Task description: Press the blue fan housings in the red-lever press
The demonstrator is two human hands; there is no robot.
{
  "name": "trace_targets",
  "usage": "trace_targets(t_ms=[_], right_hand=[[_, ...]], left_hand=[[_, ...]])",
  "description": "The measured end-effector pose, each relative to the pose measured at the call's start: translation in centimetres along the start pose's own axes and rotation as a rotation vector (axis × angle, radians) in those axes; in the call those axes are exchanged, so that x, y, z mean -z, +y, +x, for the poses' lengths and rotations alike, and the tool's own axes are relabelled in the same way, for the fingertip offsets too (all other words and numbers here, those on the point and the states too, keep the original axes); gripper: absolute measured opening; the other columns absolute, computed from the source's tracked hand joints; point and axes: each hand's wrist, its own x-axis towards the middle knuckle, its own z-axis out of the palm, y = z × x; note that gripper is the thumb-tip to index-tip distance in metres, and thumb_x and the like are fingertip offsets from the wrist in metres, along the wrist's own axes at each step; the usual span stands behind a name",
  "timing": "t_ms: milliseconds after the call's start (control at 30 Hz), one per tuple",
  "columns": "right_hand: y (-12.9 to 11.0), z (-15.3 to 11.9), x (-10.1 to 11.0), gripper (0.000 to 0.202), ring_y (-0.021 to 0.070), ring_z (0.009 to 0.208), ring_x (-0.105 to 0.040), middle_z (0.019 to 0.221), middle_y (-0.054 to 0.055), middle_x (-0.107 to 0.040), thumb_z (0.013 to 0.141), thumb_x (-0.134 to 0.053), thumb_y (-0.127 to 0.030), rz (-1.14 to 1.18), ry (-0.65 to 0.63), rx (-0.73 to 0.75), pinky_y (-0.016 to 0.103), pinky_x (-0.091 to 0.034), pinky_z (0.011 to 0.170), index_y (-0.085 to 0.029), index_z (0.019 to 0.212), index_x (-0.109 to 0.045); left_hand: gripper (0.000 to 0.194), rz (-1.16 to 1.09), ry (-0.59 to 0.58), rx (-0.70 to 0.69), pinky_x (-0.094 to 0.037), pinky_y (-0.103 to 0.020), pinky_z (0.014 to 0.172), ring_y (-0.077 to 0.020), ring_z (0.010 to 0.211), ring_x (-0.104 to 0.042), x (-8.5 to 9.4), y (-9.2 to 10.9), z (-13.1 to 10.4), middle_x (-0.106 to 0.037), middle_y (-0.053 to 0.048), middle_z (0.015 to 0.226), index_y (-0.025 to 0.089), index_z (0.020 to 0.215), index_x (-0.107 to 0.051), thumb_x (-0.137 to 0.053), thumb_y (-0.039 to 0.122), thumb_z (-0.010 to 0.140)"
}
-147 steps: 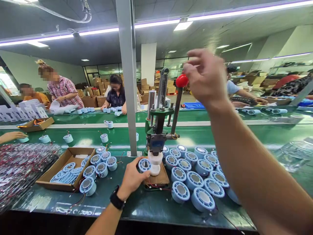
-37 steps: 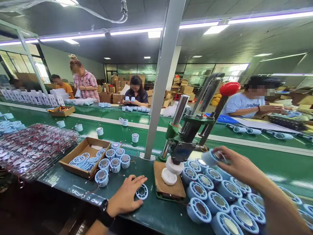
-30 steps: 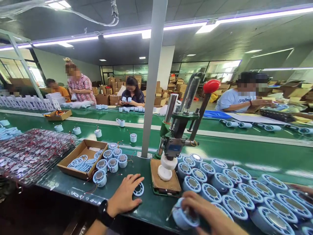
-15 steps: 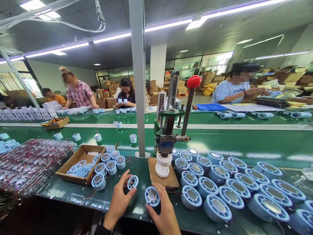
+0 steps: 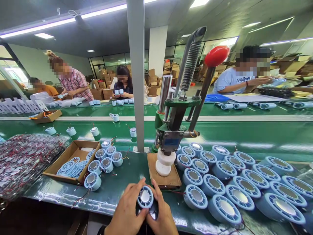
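Both hands meet around one round light-blue part [image 5: 145, 196] with a silver disc in its middle, just in front of the press. My left hand [image 5: 129, 207] wraps its left side, and my right hand [image 5: 161, 209] wraps its right side, thumbs close together below it. A hand press [image 5: 170, 140] with a red knob [image 5: 217, 56] and white round blocks [image 5: 163, 168] stands beyond my hands on a brown board [image 5: 151, 176]. Blue rings [image 5: 73, 168] lie in a cardboard box [image 5: 52, 173] to the left.
Several similar blue parts [image 5: 225, 209] cover the bench at right, and a smaller group [image 5: 106, 164] stands beside the box. Wired pieces [image 5: 22, 166] are piled far left. A grey post [image 5: 137, 75] rises behind the bench. Several people work across the green conveyor [image 5: 73, 124].
My hands have come together. The ring that was in my left hand is no longer separate from the part in my right. The view has shifted, and the press looks larger.
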Motion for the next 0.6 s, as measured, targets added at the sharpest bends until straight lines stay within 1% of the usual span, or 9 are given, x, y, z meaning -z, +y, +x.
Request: trace_targets(t_ms=[67, 167, 233, 300, 367, 433, 500, 533, 600], right_hand=[[0.0, 0.0, 0.0, 0.083, 0.0194, 0.121, -0.062, 0.137, 0.005, -0.059, 0.086, -0.052, -0.018, -0.013, -0.017, 0.013, 0.03, -0.055, 0.097, -0.031, 0.157, -0.011], [0.3, -0.3, 0.6, 0.076, 0.0239, 0.128, -0.056, 0.143, 0.009, -0.054, 0.085, -0.05, -0.015, -0.108, -0.131, -0.005, 0.037, -0.052, 0.104, -0.024, 0.156, -0.026], [-0.2, 0.1, 2.4, 0.074, 0.0274, 0.132, -0.052, 0.147, 0.011, -0.049, 0.08, -0.053, -0.012, -0.196, -0.287, -0.032, 0.039, -0.051, 0.106, -0.021, 0.152, -0.038], [-2.4, 2.0, 5.9, 0.076, 0.0288, 0.134, -0.05, 0.15, 0.009, -0.046, 0.078, -0.058, -0.013, -0.288, -0.363, -0.006, 0.039, -0.052, 0.105, -0.024, 0.151, -0.04], [-6.2, 6.1, 10.7, 0.076, 0.0292, 0.134, -0.05, 0.149, 0.006, -0.046, 0.082, -0.061, -0.017, -0.394, -0.231, 0.12, 0.043, -0.053, 0.105, -0.031, 0.152, -0.036], [-11.2, 12.0, 15.6, 0.066, 0.0294, 0.132, -0.052, 0.144, 0.005, -0.052, 0.088, -0.059, -0.022, -0.505, 0.073, 0.292, 0.052, -0.048, 0.109, -0.034, 0.149, -0.039], [-15.6, 18.9, 19.6, 0.052, 0.0284, 0.129, -0.053, 0.135, 0.007, -0.057, 0.088, -0.063, -0.025, -0.602, 0.341, 0.416, 0.054, -0.043, 0.111, -0.03, 0.138, -0.052], [-17.3, 22.3, 21.0, 0.049, 0.0266, 0.126, -0.054, 0.133, 0.009, -0.058, 0.088, -0.065, -0.026, -0.617, 0.454, 0.425, 0.049, -0.047, 0.107, -0.025, 0.135, -0.054], [-18.9, 28.1, 22.4, 0.039, 0.0173, 0.108, -0.063, 0.121, 0.011, -0.064, 0.092, -0.059, -0.023, -0.498, 0.52, 0.362, 0.032, -0.054, 0.088, -0.016, 0.131, -0.055]], left_hand=[[0.081, -0.047, 0.019, 0.009, -0.038, -0.046, 0.115, -0.0284, 0.131, -0.05, -0.5, -0.5, -0.2, -0.057, -0.008, 0.143, 0.023, 0.151, -0.04, -0.059, 0.016, 0.072], [0.075, -0.122, 0.041, -0.02, -0.036, -0.046, 0.117, -0.0304, 0.135, -0.047, -1.7, -1.8, -0.5, -0.053, -0.012, 0.147, 0.019, 0.149, -0.042, -0.06, 0.025, 0.077], [0.071, -0.161, 0.03, -0.014, -0.037, -0.046, 0.116, -0.0318, 0.137, -0.047, -2.2, -2.4, -0.6, -0.051, -0.013, 0.149, 0.017, 0.146, -0.046, -0.06, 0.029, 0.077], [0.069, -0.168, 0.028, 0.058, -0.041, -0.045, 0.113, -0.0328, 0.131, -0.053, -2.0, -2.4, -0.1, -0.057, -0.012, 0.144, 0.018, 0.14, -0.053, -0.063, 0.028, 0.072], [0.067, -0.161, 0.066, 0.115, -0.045, -0.043, 0.108, -0.032, 0.121, -0.06, -0.9, -1.6, 1.2, -0.066, -0.01, 0.132, 0.019, 0.133, -0.059, -0.065, 0.024, 0.067], [0.062, -0.186, 0.125, 0.081, -0.047, -0.041, 0.105, -0.0299, 0.113, -0.064, 0.6, -0.2, 3.3, -0.071, -0.008, 0.123, 0.019, 0.128, -0.063, -0.067, 0.023, 0.066], [0.058, -0.25, 0.169, -0.003, -0.049, -0.039, 0.1, -0.0278, 0.108, -0.066, 1.8, 1.4, 6.0, -0.073, -0.007, 0.117, 0.018, 0.124, -0.064, -0.068, 0.024, 0.066], [0.056, -0.289, 0.178, -0.036, -0.05, -0.038, 0.098, -0.0272, 0.105, -0.066, 2.0, 2.1, 7.3, -0.074, -0.007, 0.115, 0.017, 0.122, -0.065, -0.069, 0.023, 0.066], [0.054, -0.377, 0.155, -0.085, -0.051, -0.037, 0.094, -0.0265, 0.1, -0.067, 1.7, 3.3, 9.7, -0.074, -0.008, 0.112, 0.014, 0.118, -0.066, -0.072, 0.022, 0.064]])
